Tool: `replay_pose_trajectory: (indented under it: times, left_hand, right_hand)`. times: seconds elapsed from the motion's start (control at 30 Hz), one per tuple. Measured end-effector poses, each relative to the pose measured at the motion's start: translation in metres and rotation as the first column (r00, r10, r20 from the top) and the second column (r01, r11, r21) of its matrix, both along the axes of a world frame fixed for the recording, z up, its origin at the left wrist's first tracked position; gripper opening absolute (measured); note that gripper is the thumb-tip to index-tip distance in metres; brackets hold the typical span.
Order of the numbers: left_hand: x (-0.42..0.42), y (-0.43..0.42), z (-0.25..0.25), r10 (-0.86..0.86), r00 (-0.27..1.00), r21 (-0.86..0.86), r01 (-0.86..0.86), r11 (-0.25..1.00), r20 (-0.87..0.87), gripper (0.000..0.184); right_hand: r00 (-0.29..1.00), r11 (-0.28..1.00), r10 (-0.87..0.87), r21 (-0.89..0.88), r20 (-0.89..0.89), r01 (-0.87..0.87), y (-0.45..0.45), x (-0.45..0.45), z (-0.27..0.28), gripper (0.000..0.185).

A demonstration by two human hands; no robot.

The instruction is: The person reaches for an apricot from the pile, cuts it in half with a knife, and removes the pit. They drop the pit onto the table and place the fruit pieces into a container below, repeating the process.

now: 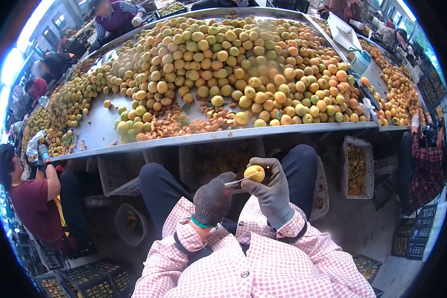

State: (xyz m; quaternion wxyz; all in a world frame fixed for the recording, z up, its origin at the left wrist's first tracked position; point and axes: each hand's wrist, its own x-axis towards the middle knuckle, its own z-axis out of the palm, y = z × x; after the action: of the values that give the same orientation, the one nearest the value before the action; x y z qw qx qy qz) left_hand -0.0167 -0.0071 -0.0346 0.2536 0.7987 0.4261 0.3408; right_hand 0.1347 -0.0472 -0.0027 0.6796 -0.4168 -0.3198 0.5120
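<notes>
My left hand (212, 199), in a dark grey glove, is closed around a small knife (238, 182) whose thin metal blade points right. The blade lies against a yellow apricot (255, 173). Gloved in lighter grey, my right hand (274, 191) grips that apricot between thumb and fingers. Both hands are above my lap, close to the front of a metal table (213, 137). Most of the knife handle is hidden inside my left hand.
A large heap of apricots (203, 59) covers much of the table, with cut pieces (179, 123) near its front edge. Crates (358, 168) stand below, and a bucket (131, 224) is on the floor at left. Co-workers sit at both sides; a teal bottle (361, 61) stands at right.
</notes>
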Motion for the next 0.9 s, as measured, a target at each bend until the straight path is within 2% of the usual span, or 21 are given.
replay_pose_trajectory:
  times: [0.03, 0.1, 0.2, 0.33, 0.4, 0.43, 0.53, 0.57, 0.6, 0.63, 0.7, 0.73, 0.77, 0.8, 0.83, 0.87, 0.9]
  left_hand:
    - [0.001, 0.0, 0.002, 0.002, 1.0, -0.001, -0.002, 1.0, -0.001, 0.022]
    - [0.003, 0.0, 0.009, -0.015, 1.0, -0.132, 0.017, 0.991, 0.014, 0.023]
    - [0.009, -0.006, 0.019, -0.004, 1.0, -0.225, -0.001, 0.974, -0.024, 0.024]
    - [0.01, 0.005, 0.013, -0.011, 0.997, -0.124, 0.003, 0.992, -0.071, 0.025]
    - [0.012, 0.012, 0.01, -0.006, 0.995, -0.025, 0.004, 1.0, -0.098, 0.026]
    - [0.011, 0.014, 0.004, -0.009, 0.995, -0.024, 0.007, 1.0, -0.1, 0.026]
    - [0.012, 0.021, -0.006, -0.007, 0.994, -0.017, 0.005, 1.0, -0.112, 0.027]
    - [0.012, 0.017, -0.006, -0.014, 0.994, -0.147, -0.002, 0.989, -0.11, 0.026]
    - [0.012, 0.012, -0.008, -0.021, 0.994, -0.278, -0.009, 0.961, -0.106, 0.025]
    - [0.01, 0.008, -0.014, -0.021, 0.994, -0.282, -0.009, 0.959, -0.104, 0.025]
    - [0.006, 0.005, -0.028, -0.079, 0.985, -0.549, 0.15, 0.822, 0.151, 0.018]
    - [0.007, 0.002, -0.034, 0.005, 0.923, -0.542, 0.222, 0.811, 0.385, 0.016]
    - [0.004, 0.001, -0.025, 0.004, 0.925, -0.548, 0.222, 0.806, 0.38, 0.016]
    - [0.002, 0.002, -0.009, 0.131, 0.867, -0.648, 0.25, 0.72, 0.481, 0.017]
    - [0.001, 0.007, 0.001, 0.27, 0.787, -0.723, 0.295, 0.625, 0.554, 0.019]
    - [0.001, 0.012, 0.001, 0.322, 0.723, -0.737, 0.371, 0.565, 0.611, 0.023]
    - [0.004, 0.016, 0.008, 0.326, 0.72, -0.737, 0.37, 0.566, 0.612, 0.023]
  right_hand:
    - [1.0, 1.0, 0.002, -0.001, -0.001, -0.002, -0.001, 0.0, 0.002, 0.047]
    - [0.988, 0.998, 0.046, -0.029, -0.151, -0.051, -0.002, 0.0, 0.007, 0.049]
    - [0.989, 0.999, 0.032, -0.011, -0.142, -0.034, -0.002, 0.001, 0.006, 0.048]
    - [0.994, 1.0, -0.001, -0.017, -0.112, -0.001, 0.001, 0.0, 0.008, 0.044]
    - [0.941, 0.988, -0.032, -0.152, -0.338, -0.021, 0.008, 0.0, 0.001, 0.039]
    - [0.94, 0.988, -0.035, -0.152, -0.34, -0.019, 0.008, 0.003, -0.004, 0.039]
    - [0.849, 0.953, 0.016, -0.248, -0.528, -0.172, 0.012, 0.011, -0.019, 0.038]
    - [0.85, 0.952, 0.016, -0.251, -0.527, -0.173, 0.014, 0.012, -0.024, 0.038]
    - [0.774, 0.958, 0.079, -0.166, -0.628, -0.232, 0.015, 0.014, -0.029, 0.035]
    - [0.685, 0.957, 0.145, -0.074, -0.714, -0.28, 0.016, 0.018, -0.033, 0.033]
    - [0.639, 0.955, 0.177, -0.027, -0.749, -0.297, 0.023, 0.029, -0.028, 0.034]
    - [0.76, 0.957, 0.167, -0.083, -0.628, -0.279, 0.022, 0.034, -0.022, 0.034]
    - [0.857, 0.958, 0.152, -0.142, -0.493, -0.251, 0.019, 0.034, -0.015, 0.035]
    - [0.897, 0.961, 0.174, -0.129, -0.407, -0.245, 0.018, 0.033, -0.011, 0.037]
    - [0.897, 0.96, 0.176, -0.13, -0.406, -0.247, 0.017, 0.034, -0.012, 0.037]
    - [0.857, 0.946, 0.18, -0.153, -0.483, -0.285, 0.014, 0.034, -0.014, 0.039]
    - [0.811, 0.931, 0.18, -0.171, -0.556, -0.324, 0.012, 0.035, -0.017, 0.041]
